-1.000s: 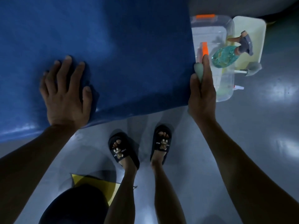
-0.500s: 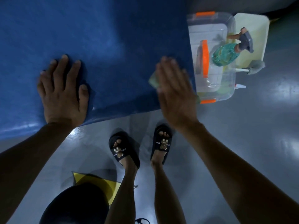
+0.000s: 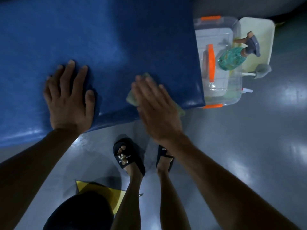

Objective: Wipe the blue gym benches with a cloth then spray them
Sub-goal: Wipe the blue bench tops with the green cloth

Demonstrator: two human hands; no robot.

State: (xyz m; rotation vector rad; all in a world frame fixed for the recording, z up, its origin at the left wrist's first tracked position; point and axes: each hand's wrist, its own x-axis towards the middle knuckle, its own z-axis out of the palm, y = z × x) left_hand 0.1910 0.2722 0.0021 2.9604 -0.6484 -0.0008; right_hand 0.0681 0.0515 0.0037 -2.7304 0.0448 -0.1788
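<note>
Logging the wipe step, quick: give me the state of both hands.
Left hand: open, flat on the blue bench, holding nothing.
Right hand: open, straight fingers pressing the pale green cloth onto the bench near its edge.

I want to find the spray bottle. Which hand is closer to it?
The right hand, pressing the cloth near the bench's end, left of the spray bottle. The left hand lies flat farther left.

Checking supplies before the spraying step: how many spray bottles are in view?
1 for sure: the green spray bottle lying on the clear bin, right of the bench. A grey nozzle nearby may belong to a second, hidden bottle.
</note>
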